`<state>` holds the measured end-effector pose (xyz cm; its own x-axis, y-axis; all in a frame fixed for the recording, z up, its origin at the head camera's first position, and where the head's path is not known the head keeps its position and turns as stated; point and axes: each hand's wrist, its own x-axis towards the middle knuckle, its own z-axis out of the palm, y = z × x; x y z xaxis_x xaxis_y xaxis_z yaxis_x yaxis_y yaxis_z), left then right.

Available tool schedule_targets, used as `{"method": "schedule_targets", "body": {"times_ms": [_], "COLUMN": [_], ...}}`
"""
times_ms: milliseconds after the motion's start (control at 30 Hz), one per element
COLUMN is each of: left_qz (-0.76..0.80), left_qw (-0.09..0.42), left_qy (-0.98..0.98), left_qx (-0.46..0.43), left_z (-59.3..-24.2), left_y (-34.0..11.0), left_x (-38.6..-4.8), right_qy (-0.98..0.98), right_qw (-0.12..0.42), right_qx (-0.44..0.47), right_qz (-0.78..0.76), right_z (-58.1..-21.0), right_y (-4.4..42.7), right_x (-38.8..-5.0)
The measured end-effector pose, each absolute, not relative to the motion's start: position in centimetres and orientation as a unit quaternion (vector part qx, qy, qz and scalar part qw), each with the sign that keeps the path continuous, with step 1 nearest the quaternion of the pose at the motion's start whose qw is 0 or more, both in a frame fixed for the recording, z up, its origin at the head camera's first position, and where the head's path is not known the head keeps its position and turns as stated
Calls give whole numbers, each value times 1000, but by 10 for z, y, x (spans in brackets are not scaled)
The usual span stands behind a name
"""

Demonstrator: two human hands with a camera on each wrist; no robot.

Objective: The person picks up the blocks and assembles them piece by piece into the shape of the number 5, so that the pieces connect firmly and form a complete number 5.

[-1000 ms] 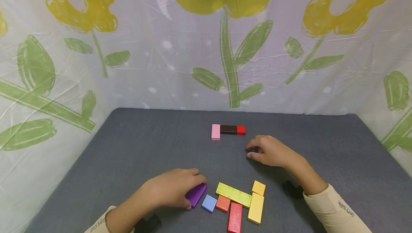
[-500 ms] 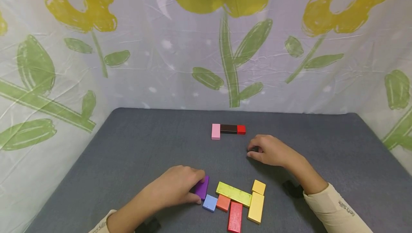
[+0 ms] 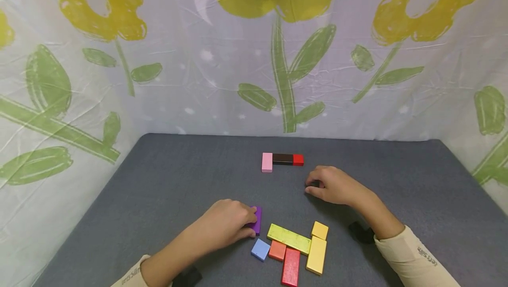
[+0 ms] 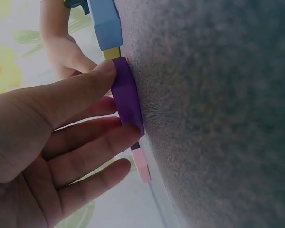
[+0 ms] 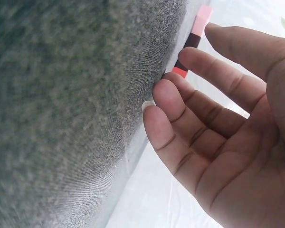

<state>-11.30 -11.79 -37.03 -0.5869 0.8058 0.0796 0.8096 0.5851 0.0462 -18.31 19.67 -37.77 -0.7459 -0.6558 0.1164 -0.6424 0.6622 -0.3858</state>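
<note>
While your left hand [image 3: 226,223] pinches the purple block [image 3: 258,225] between thumb and fingers, the lime block [image 3: 289,239] serves as landmark for these notes. Purple block: left of the lime block and slightly beyond its left end, a gap between the two. Seen from the left wrist, your thumb sits at one end of it and a fingertip near the other; it is low over the tabletop [image 3: 190,172], but you cannot tell whether it touches.

Your right hand [image 3: 333,185] is beyond the lime block and to its right. Fingers loosely bent, thumb apart from them, nothing held.

Against the lime block's near side, toward its left: the orange block [image 3: 277,250]. Next to that, on the same side, the long red block [image 3: 291,267], its length pointing toward you. At the lime block's right end, the long yellow block [image 3: 316,255] touches it; the small yellow block [image 3: 319,230] adjoins that one's far end. Blue block [image 3: 260,250]: nearer you than the lime block's left end, just beside the orange one.

Well beyond the lime block, a touching row, left to right: pink block [image 3: 267,162], dark block [image 3: 283,159], small red block [image 3: 298,160]. Farther past the lime block, behind the tabletop, hangs a flowered cloth [image 3: 222,66].
</note>
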Motion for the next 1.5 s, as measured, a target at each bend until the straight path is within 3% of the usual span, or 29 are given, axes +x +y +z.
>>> {"method": "schedule_targets", "body": {"times_ms": [433, 933, 1500], "left_qz": [-34, -47, -27], "left_qw": [8, 38, 35], "left_qy": [-903, -901, -918], "left_qx": [-429, -429, -395], "left_z": [-368, -373, -373], "left_y": [-98, -83, -81], "left_x": [-135, -175, -186], "right_qy": [914, 910, 910], "right_qw": [20, 2, 7], "right_qx": [-350, -361, -362], "right_qz": [-205, -205, -200], "right_z": [-378, -380, -379], "right_y": [195, 197, 197], "right_x": [-183, -182, -183]}}
